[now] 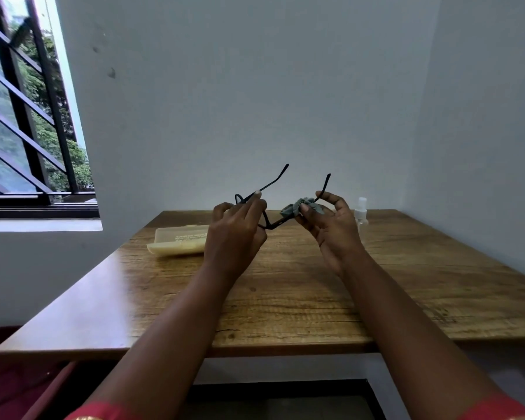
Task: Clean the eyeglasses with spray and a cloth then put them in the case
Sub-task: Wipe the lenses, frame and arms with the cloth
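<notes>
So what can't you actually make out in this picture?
Head view only:
- Eyeglasses: lenses hidden behind the left hand and the grey cloth in the right hand.
- Case: its print is too small to read; the left hand covers its right end.
- Spray bottle: the right hand covers part of it.

I see both forearms bare from wrist to elbow. Red sleeves [99, 412] end at the elbows; the left one carries gold trim along its hem.

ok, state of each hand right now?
Left hand: grips the black-framed eyeglasses at the frame.
Right hand: pinches the crumpled grey cloth against the eyeglasses.
</notes>
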